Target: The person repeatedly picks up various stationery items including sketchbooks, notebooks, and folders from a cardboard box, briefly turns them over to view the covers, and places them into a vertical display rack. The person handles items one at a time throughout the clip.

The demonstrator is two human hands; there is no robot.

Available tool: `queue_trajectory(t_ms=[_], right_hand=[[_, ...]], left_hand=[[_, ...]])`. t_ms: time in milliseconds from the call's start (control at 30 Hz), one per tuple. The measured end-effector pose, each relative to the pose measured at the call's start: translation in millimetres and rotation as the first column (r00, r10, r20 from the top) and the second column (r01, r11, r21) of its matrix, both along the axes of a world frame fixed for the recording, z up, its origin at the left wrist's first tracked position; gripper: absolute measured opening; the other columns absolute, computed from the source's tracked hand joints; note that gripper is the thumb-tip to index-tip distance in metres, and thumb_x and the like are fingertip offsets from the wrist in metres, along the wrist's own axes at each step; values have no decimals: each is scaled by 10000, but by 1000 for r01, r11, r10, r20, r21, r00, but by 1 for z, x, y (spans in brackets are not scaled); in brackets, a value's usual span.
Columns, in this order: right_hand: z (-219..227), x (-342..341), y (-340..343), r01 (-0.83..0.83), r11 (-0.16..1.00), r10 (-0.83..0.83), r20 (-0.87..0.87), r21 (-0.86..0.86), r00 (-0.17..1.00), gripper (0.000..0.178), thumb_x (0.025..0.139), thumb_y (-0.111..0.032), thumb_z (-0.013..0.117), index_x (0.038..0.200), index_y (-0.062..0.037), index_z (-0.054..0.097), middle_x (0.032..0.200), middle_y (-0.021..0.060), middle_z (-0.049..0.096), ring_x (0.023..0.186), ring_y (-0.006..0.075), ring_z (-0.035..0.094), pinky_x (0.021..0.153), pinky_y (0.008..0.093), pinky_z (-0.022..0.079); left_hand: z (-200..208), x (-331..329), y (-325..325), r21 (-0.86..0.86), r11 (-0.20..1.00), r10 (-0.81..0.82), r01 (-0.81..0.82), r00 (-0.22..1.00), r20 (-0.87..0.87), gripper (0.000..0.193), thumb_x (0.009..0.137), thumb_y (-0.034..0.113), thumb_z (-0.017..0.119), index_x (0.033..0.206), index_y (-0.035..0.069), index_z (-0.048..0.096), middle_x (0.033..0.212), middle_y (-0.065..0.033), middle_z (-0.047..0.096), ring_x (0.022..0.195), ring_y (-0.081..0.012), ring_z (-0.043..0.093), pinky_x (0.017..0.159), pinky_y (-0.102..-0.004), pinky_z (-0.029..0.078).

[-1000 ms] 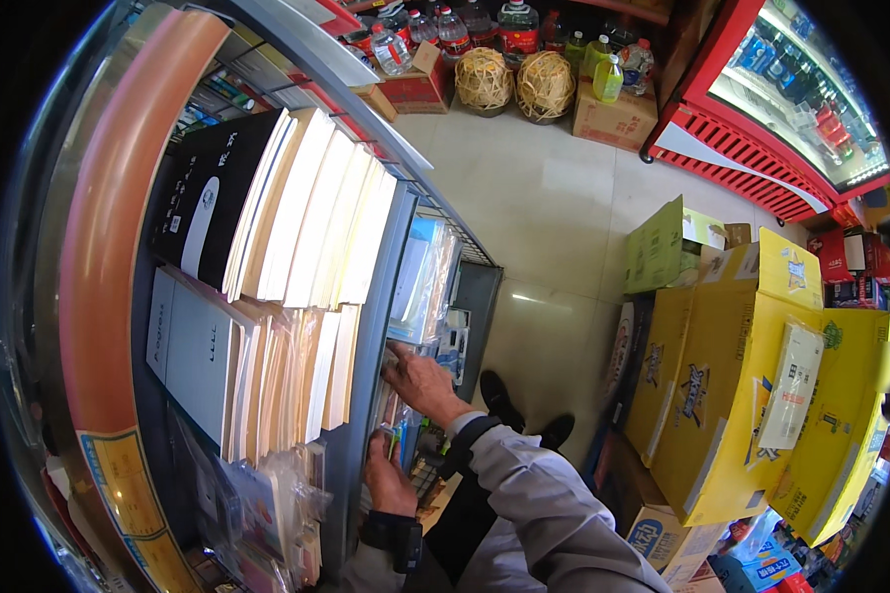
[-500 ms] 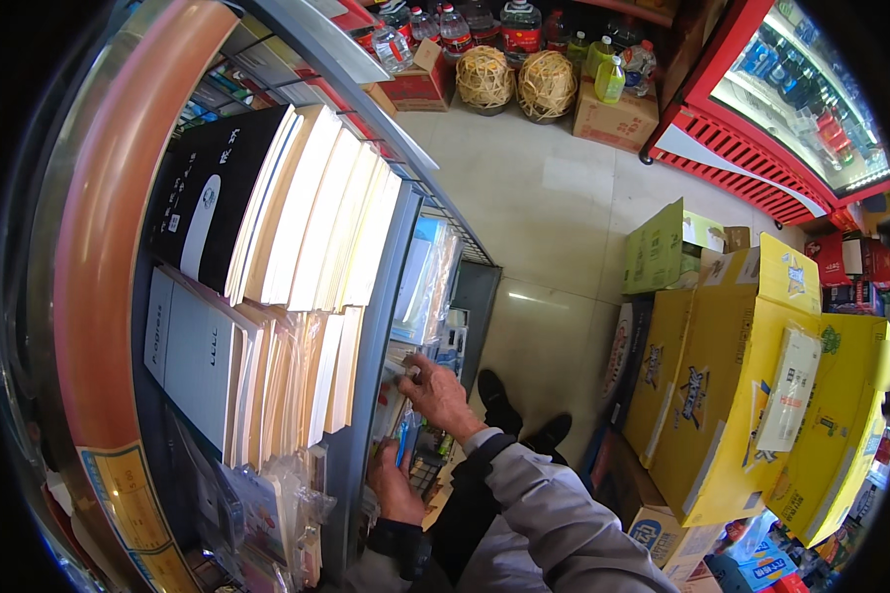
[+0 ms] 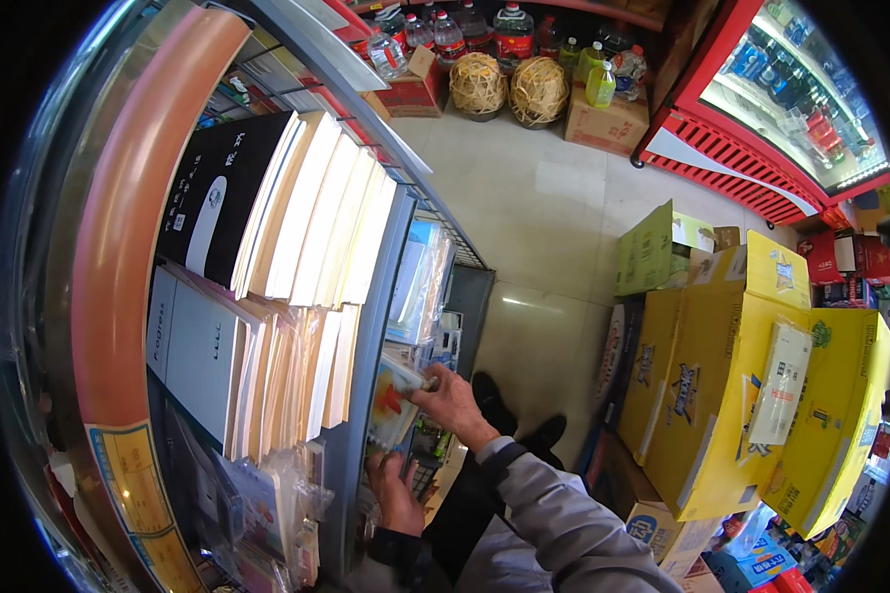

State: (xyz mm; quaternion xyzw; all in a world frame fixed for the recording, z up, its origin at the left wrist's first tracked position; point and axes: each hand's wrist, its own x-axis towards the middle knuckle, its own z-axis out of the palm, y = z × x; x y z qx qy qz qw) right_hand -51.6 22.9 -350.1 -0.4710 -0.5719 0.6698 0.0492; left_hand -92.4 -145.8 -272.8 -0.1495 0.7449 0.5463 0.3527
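My right hand [image 3: 452, 403] grips the upper edge of a flat plastic-wrapped packet [image 3: 394, 402] with red and yellow print, holding it against the lower shelf of a grey metal rack [image 3: 371, 326]. My left hand [image 3: 398, 491] is lower down, its fingers on the bottom of the same packet among other hanging packets. Both grey sleeves come in from the lower edge. Stacks of white notebooks [image 3: 316, 222] stand on the rack's upper shelves to the left.
Yellow cardboard boxes [image 3: 732, 385] are piled to my right, a green box [image 3: 653, 252] behind them. A red glass-door drinks cooler [image 3: 791, 109] stands at the upper right. Two round woven baskets [image 3: 509, 87] and bottled drinks line the far wall across a tiled floor [image 3: 544, 217].
My right hand has come down and toward me along the shelf, now gripping the packet's top. My left hand stays low at the packet's bottom.
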Motion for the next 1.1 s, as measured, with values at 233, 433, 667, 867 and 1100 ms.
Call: queue_trajectory(t_ms=[233,433,667,867,1100], right_hand=[[27,53,-3,102,923,-190,-211,-371,959,384,824,-290,812,981,-54,555,793,-6,520,662,93,500,591,265,430],[36,67,-2,-46,928,-11,-152,-369,988,631,862,-420,754,1231,51,555,990,103,629,850,160,615,695,293,513],[49,70,3,-128,930,-13,-379,-344,925,560,927,-330,676,1323,46,552,1174,116,643,1081,185,602,936,332,496],[85,128,-10,-80,918,-85,-390,-388,917,527,930,-288,684,1336,18,547,1177,88,645,1116,159,585,1006,314,455],[136,215,-35,161,841,-375,-343,-517,861,478,946,-224,735,1338,-19,554,1219,45,655,1154,123,579,1044,290,436]], left_hand=[[-33,-23,-18,191,968,100,-161,951,293,483,969,386,686,1325,79,575,1328,-61,596,1254,-212,541,1098,-383,403],[-44,-26,-32,317,941,0,-117,937,348,397,1016,331,646,1311,73,583,1322,-40,643,1199,-193,620,1017,-336,478],[-4,-13,-24,446,893,-110,-60,932,346,464,1020,351,599,1377,58,558,1382,-84,621,1264,-236,596,1079,-404,464],[21,1,-4,498,858,-175,-127,839,515,520,1000,351,603,1412,41,531,1406,-111,601,1287,-291,576,1098,-444,449],[31,51,15,545,834,-377,82,806,456,560,967,323,619,1414,5,506,1396,-157,588,1264,-322,583,1100,-465,454]])
